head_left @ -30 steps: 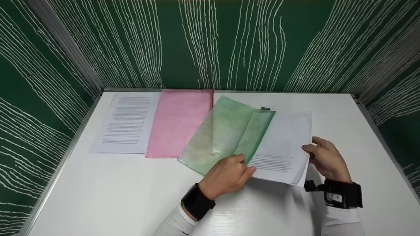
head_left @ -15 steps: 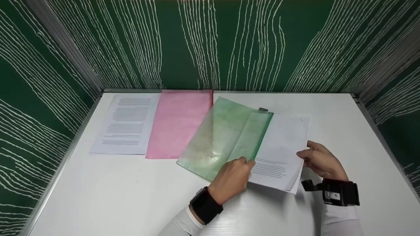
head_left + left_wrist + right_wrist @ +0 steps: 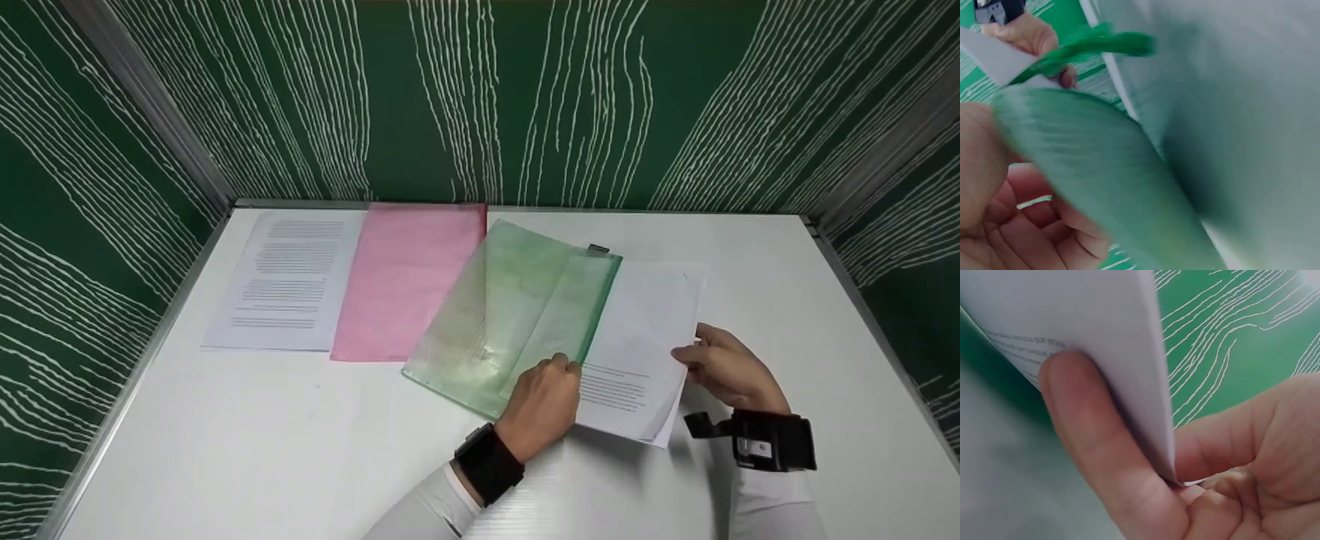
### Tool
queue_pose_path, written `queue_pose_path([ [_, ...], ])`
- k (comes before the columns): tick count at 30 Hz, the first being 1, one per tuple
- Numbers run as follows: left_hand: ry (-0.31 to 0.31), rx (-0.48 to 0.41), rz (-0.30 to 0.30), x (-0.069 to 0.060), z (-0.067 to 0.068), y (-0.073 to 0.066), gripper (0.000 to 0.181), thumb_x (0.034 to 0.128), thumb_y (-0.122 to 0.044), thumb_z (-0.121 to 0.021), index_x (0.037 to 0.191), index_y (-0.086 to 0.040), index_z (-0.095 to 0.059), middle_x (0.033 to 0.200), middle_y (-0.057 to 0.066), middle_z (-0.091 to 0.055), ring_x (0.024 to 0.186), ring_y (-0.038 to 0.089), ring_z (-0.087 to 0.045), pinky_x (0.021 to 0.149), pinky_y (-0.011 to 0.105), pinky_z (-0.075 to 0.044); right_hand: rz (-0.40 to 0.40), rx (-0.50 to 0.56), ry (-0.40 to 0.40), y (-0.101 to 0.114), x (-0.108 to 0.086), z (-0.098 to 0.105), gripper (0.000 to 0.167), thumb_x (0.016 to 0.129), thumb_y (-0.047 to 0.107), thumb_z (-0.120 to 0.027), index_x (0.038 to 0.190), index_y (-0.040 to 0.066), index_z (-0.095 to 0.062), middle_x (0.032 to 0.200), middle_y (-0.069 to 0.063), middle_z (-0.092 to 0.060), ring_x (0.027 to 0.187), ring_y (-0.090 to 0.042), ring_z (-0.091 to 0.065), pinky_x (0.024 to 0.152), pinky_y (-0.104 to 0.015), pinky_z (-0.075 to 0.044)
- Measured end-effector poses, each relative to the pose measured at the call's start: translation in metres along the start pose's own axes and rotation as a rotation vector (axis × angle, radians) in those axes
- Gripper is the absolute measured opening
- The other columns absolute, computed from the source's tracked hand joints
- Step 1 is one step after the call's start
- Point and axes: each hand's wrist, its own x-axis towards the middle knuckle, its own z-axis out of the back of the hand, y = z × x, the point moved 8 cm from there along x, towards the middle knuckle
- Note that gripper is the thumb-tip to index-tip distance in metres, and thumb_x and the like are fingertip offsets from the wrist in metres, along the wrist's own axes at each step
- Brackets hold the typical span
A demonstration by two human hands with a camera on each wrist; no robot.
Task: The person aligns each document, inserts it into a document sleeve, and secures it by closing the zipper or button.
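A translucent green zip folder [image 3: 517, 300] lies tilted in mid-table, its left part over the pink folder. My left hand [image 3: 541, 409] grips its near right corner by the open edge; in the left wrist view the green plastic [image 3: 1095, 163] bulges past the thumb. Printed paper sheets [image 3: 649, 322] stick out of the folder's right side, their left part inside it. With thumb and fingers my right hand [image 3: 731, 369] pinches the sheets' right edge. Seen from the right wrist, the paper [image 3: 1100, 320] stands between thumb and fingers.
A pink folder [image 3: 405, 285] lies flat at the back, left of the green one. Further left is another printed sheet [image 3: 281, 285]. Green walls with white lines [image 3: 465, 105] border the white table [image 3: 225, 435] behind and at the sides.
The right hand and the sheets have moved left and slightly nearer, so less paper shows outside the green folder. My left hand has shifted a little right along the folder's corner.
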Motion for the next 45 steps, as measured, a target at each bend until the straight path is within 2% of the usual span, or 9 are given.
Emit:
queue_pose_path([
  [8, -0.061, -0.056, -0.108, 0.000, 0.005, -0.011, 0.016, 0.0807, 0.001, -0.051, 0.080, -0.006, -0.066, 0.069, -0.003, -0.048, 0.058, 0.004, -0.046, 0.046, 0.016, -0.042, 0.013, 0.033, 0.000, -0.002, 0.003, -0.004, 0.043, 0.090, -0.001, -0.046, 0.129, -0.008, -0.029, 0.107, -0.006, -0.063, 0.090, -0.015, -0.063, 0.074, -0.029, -0.052],
  [16, -0.067, -0.059, -0.144, -0.002, 0.007, -0.018, 0.013, 0.0816, -0.003, -0.054, 0.084, -0.006, -0.066, 0.072, -0.003, -0.051, 0.059, 0.006, -0.047, 0.046, 0.017, -0.042, 0.025, 0.037, 0.017, -0.003, 0.009, -0.013, 0.046, 0.091, 0.000, -0.045, 0.131, -0.010, -0.025, 0.110, -0.007, -0.062, 0.093, -0.015, -0.063, 0.074, -0.029, -0.052],
  [22, -0.094, -0.040, -0.163, -0.003, 0.011, -0.021, 0.013, 0.0844, -0.004, -0.052, 0.084, -0.008, -0.065, 0.073, -0.003, -0.050, 0.060, 0.006, -0.046, 0.048, 0.018, -0.044, 0.022, 0.034, 0.013, -0.003, 0.011, -0.017, 0.048, 0.092, 0.002, -0.046, 0.133, -0.010, -0.023, 0.111, -0.006, -0.060, 0.092, -0.014, -0.063, 0.075, -0.029, -0.052],
  [25, -0.099, -0.052, -0.153, -0.003, 0.011, -0.021, 0.012, 0.0839, -0.004, -0.053, 0.080, -0.008, -0.064, 0.070, -0.003, -0.049, 0.058, 0.006, -0.047, 0.047, 0.019, -0.043, 0.028, 0.038, 0.007, -0.003, 0.012, -0.017, 0.047, 0.093, 0.002, -0.045, 0.132, -0.010, -0.023, 0.109, -0.006, -0.061, 0.089, -0.014, -0.063, 0.073, -0.029, -0.052],
  [28, -0.084, -0.085, -0.107, -0.003, 0.011, -0.018, 0.010, 0.0825, -0.003, -0.055, 0.075, -0.009, -0.060, 0.066, -0.003, -0.049, 0.055, 0.005, -0.048, 0.045, 0.018, -0.041, 0.036, 0.050, 0.000, -0.001, 0.013, -0.019, 0.044, 0.092, 0.001, -0.044, 0.130, -0.010, -0.025, 0.107, -0.004, -0.061, 0.087, -0.012, -0.063, 0.072, -0.027, -0.051],
  [33, -0.047, -0.079, -0.039, -0.003, 0.010, -0.014, 0.011, 0.0801, -0.002, -0.059, 0.071, -0.008, -0.061, 0.063, -0.003, -0.050, 0.054, 0.004, -0.049, 0.044, 0.016, -0.041, 0.046, 0.066, -0.003, -0.001, 0.015, -0.022, 0.043, 0.092, -0.001, -0.044, 0.129, -0.009, -0.026, 0.106, -0.003, -0.062, 0.088, -0.012, -0.062, 0.072, -0.027, -0.051],
  [40, -0.061, -0.124, -0.070, -0.003, 0.013, -0.016, 0.013, 0.0778, 0.003, -0.057, 0.073, -0.006, -0.066, 0.066, -0.004, -0.048, 0.058, 0.003, -0.046, 0.047, 0.015, -0.040, 0.046, 0.060, -0.010, -0.001, 0.017, -0.026, 0.047, 0.091, 0.000, -0.046, 0.132, -0.008, -0.024, 0.107, -0.005, -0.061, 0.089, -0.013, -0.062, 0.071, -0.027, -0.051],
  [45, -0.070, -0.130, -0.099, -0.003, 0.015, -0.018, 0.013, 0.0805, 0.001, -0.055, 0.076, -0.007, -0.064, 0.068, -0.004, -0.048, 0.060, 0.003, -0.046, 0.049, 0.015, -0.041, 0.055, 0.065, -0.013, -0.001, 0.020, -0.031, 0.047, 0.091, 0.000, -0.046, 0.132, -0.009, -0.024, 0.105, -0.006, -0.060, 0.085, -0.012, -0.062, 0.070, -0.026, -0.052],
])
